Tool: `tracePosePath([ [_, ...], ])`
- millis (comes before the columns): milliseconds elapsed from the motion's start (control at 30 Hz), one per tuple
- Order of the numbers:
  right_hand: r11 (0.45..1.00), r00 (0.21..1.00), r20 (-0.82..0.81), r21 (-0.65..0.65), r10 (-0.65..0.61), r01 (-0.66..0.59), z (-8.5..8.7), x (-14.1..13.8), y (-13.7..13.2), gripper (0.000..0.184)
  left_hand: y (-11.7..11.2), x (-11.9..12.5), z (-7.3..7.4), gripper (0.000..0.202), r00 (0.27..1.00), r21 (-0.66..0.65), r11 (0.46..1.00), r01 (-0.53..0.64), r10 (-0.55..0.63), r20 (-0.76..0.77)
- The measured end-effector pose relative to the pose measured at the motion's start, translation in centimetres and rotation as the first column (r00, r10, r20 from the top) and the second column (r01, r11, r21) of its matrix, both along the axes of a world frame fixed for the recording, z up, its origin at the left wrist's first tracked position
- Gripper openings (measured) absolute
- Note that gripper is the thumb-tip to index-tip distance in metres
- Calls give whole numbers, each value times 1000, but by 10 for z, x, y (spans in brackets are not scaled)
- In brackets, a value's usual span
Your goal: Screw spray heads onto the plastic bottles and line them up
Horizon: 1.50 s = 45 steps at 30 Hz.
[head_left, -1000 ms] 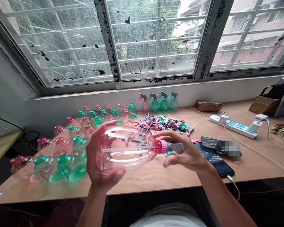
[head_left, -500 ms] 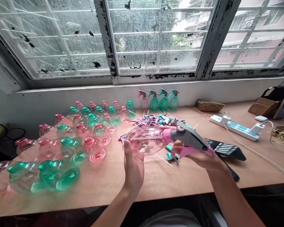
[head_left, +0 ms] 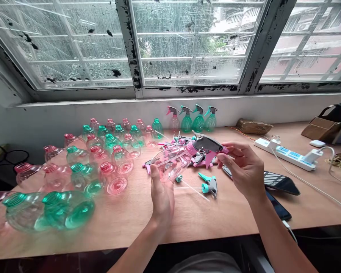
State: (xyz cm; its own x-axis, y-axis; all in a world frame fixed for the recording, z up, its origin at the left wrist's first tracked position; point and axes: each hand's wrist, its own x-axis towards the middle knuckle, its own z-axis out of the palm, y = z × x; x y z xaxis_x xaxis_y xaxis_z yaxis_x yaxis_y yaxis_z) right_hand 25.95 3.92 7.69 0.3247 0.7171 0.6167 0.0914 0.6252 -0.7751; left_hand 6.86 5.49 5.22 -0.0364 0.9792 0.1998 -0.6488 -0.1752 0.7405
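Note:
A clear pink spray bottle (head_left: 172,162) lies tilted in the air above the table, its base toward the left. My left hand (head_left: 162,199) is wrapped around its body from below. A grey and pink trigger spray head (head_left: 207,144) sits on the bottle's neck, with its pink trigger hanging down. At the far right end of that head, my right hand (head_left: 244,170) pinches the pink nozzle between thumb and fingers. Below the bottle, a loose grey and teal spray head (head_left: 211,186) rests on the table with a thin white tube beside it.
Rows of open pink and green bottles (head_left: 83,176) fill the table's left side. Behind my hands lies a pile of spray heads (head_left: 173,143). Several finished spray bottles (head_left: 199,120) stand by the wall. Phones (head_left: 281,182) and a power strip (head_left: 285,153) lie at right.
My right hand has moved from beneath the spray head to its nozzle end. The head has swung upward and left, while my left hand keeps hold of the bottle.

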Motion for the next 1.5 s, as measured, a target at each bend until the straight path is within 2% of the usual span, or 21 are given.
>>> tracePosePath([
  [133, 997, 999, -1, -52, -54, 54, -2, 1, 1, 22, -6, 0, -6, 46, 997, 22, 997, -71, 71, -39],
  [267, 989, 999, -43, -144, 10, -16, -8, 5, 7, 49, -15, 2, -12, 52, 984, 57, 985, -164, 168, -66],
  [333, 984, 998, -54, -169, 44, -52, -9, 8, 9, 50, -16, 2, -12, 56, 979, 82, 980, -182, 188, -76],
  [500, 985, 986, -77, -85, 145, -151, -3, 9, 6, 29, -8, -4, -4, 44, 978, 111, 976, -185, 194, -76],
  [633, 977, 981, -79, -99, 179, -187, -4, 10, 3, 26, -6, -5, -3, 44, 980, 124, 976, -177, 187, -70],
  [733, 969, 977, -79, -132, 200, -209, -8, 12, 3, 42, -8, -4, -3, 46, 982, 131, 978, -163, 173, -69],
  [800, 973, 980, -52, -122, 192, -197, -7, 13, 3, 43, -8, -5, -2, 46, 983, 132, 978, -161, 171, -67],
  [867, 977, 982, -20, -91, 190, -191, -5, 12, 3, 29, -8, -6, -1, 47, 983, 130, 979, -159, 168, -66],
  [967, 979, 981, 1, -56, 195, -195, -1, 11, 1, 28, -6, -7, 1, 47, 986, 120, 982, -143, 152, -64],
  [1033, 981, 982, 37, -65, 183, -181, -1, 11, 0, 21, -5, -7, 1, 47, 988, 116, 985, -128, 136, -66],
  [1133, 981, 980, 107, -107, 171, -159, -4, 13, -1, 42, -5, -7, 1, 48, 990, 116, 987, -112, 121, -72],
  [1167, 980, 979, 112, -116, 172, -159, -5, 14, 0, 43, -5, -8, 1, 48, 990, 116, 987, -110, 119, -72],
  [1267, 982, 982, 86, -101, 171, -162, -6, 13, 1, 25, -4, -8, 3, 46, 990, 114, 987, -111, 120, -71],
  [1400, 992, 989, 86, -55, 120, -115, -9, 11, 3, 21, -3, -8, 3, 46, 991, 119, 988, -97, 107, -84],
  [1500, 994, 993, 69, -53, 100, -97, -13, 12, 4, 33, -5, -6, 0, 47, 989, 135, 987, -91, 105, -104],
])
